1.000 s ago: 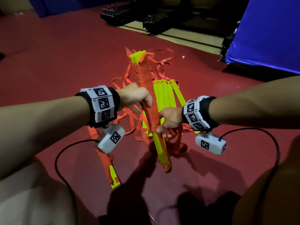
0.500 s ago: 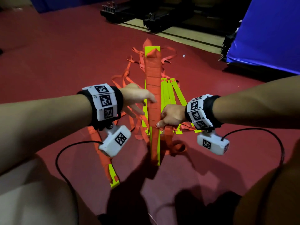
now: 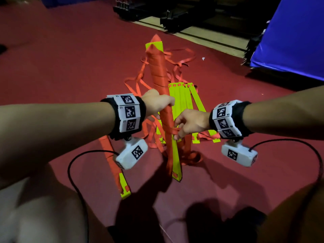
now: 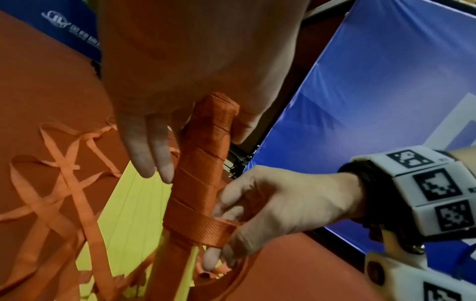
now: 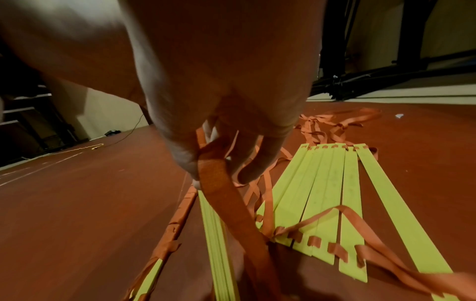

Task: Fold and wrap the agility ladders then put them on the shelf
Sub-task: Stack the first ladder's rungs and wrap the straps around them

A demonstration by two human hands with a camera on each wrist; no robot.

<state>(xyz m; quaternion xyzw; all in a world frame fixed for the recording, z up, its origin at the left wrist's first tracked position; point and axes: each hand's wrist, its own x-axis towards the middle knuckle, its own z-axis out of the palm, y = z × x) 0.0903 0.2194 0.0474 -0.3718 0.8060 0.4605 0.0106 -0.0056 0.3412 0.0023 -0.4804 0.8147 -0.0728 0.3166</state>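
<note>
Nearest the camera, at six o'clock, the lower end of the ladder bundle [image 3: 162, 109] rests on the red floor [image 3: 61, 58]: a stack of neon-yellow rungs standing tilted, top leaning away toward twelve o'clock. Orange strap [image 4: 206, 226] spirals tightly round its upper two thirds; the bottom third shows bare yellow, with one strap length running down the side.

At seven o'clock a second wrapped ladder [image 3: 115, 165] lies flat on the floor, a yellow tip showing at its near end.

Mid-frame now. The left hand [image 3: 156, 104] grips the bundle from nine o'clock, thumb on the near side; the wrist view shows at least two fingers [image 4: 152, 150] lying fairly straight along the wrapping rather than curling round it. The right hand [image 3: 190, 124] comes in from three o'clock, just below the left, and pinches the loose strap end between thumb and fingers hard against the lowest turn of wrapping. The other fingers are partly curled; one hangs below the strap.

Behind the hands, the unwrapped ladder rungs [image 5: 332, 193] lie fanned side by side on the floor, straps threaded through their notched ends, and loose strap loops trail toward twelve o'clock.

Open floor spreads wide at nine and ten o'clock. At two o'clock a blue padded block [image 3: 287, 35] closes that side; black equipment frames [image 3: 175, 16] line the far edge at twelve.
</note>
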